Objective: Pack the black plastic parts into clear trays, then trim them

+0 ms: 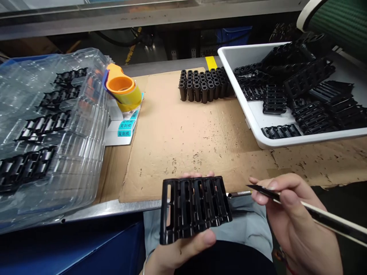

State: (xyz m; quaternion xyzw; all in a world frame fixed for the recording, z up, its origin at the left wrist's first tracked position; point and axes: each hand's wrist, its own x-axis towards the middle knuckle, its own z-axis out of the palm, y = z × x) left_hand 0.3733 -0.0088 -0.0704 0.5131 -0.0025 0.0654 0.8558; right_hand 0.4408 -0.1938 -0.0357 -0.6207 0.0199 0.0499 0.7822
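Two hands in play: left hand (185, 249) grasping the black rack (196, 208) over the lap (246, 223), right hand (301, 225) pinching a pointed tool (329, 219), tip clear of the rack, white tray (259, 114) beyond.

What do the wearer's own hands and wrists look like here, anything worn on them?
The left hand is ungloved, with a thin pale band, perhaps a bracelet, at the wrist. The right hand is ungloved too; something thin and red, perhaps a cord, shows by its wrist. No sleeve is clearly visible.
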